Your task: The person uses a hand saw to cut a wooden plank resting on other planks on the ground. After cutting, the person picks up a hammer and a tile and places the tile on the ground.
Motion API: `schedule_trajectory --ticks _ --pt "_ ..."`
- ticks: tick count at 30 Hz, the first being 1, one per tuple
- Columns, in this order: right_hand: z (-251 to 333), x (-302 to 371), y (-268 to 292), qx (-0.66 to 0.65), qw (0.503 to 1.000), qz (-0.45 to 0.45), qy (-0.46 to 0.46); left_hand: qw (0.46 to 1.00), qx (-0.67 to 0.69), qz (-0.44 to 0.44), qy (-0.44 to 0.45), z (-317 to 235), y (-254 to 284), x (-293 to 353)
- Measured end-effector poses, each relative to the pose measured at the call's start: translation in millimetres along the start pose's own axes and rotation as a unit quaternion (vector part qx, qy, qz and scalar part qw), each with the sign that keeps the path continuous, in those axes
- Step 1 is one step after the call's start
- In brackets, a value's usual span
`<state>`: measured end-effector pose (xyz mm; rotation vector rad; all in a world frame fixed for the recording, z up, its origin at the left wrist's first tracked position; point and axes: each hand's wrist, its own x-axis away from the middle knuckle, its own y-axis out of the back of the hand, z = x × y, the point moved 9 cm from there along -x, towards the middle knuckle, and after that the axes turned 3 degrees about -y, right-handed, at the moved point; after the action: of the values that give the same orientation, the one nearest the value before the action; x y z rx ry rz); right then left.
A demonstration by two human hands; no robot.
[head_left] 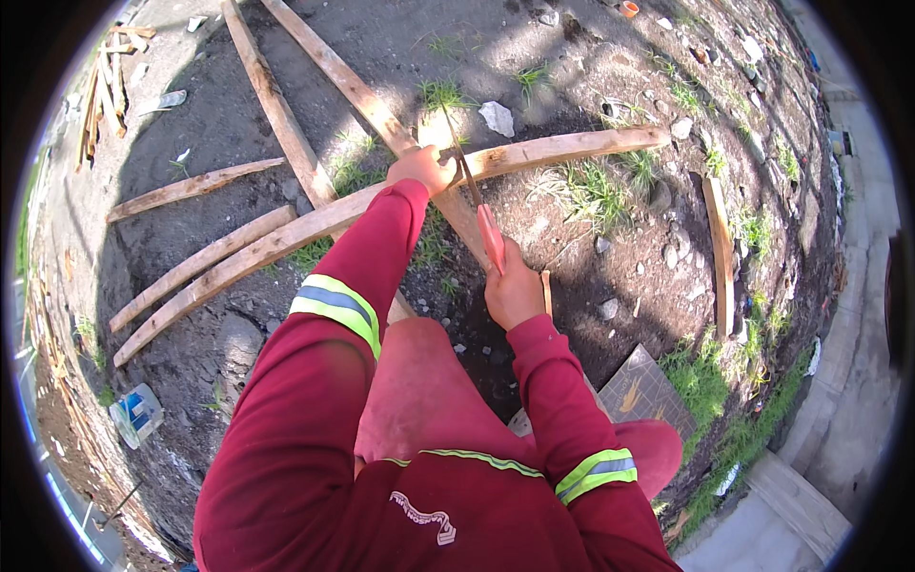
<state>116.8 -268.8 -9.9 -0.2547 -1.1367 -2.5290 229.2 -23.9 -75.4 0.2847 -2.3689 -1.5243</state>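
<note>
A long wooden plank [558, 148] lies crosswise in front of me, resting over two other planks [276, 110] that run away from me. My left hand [424, 172] is closed on its upper side, just left of a handsaw [491, 236]. My right hand [515, 288] is wrapped round the saw's red handle. The narrow dark blade, seen nearly edge-on, crosses the plank close to my left fingers and points away from me. How deep any cut is cannot be made out.
Shorter wood pieces [195, 189] lie on the left, another [719, 257] on the right. A stack of wood strips [105, 91] is at the far left. Stones [497, 118] and grass tufts dot the dirt. A square patterned tile [643, 393] is by my right knee, a clear plastic container [136, 415] at lower left.
</note>
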Motion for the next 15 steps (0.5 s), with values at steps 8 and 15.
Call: schedule_trajectory --ticks 8,15 --pt "42 47 53 0.04 0.996 0.045 -0.066 1.0 0.011 -0.012 0.005 0 -2 -1" --pt "70 1 46 0.03 0.998 -0.018 0.048 1.0 0.015 -0.013 -0.003 -5 6 6"
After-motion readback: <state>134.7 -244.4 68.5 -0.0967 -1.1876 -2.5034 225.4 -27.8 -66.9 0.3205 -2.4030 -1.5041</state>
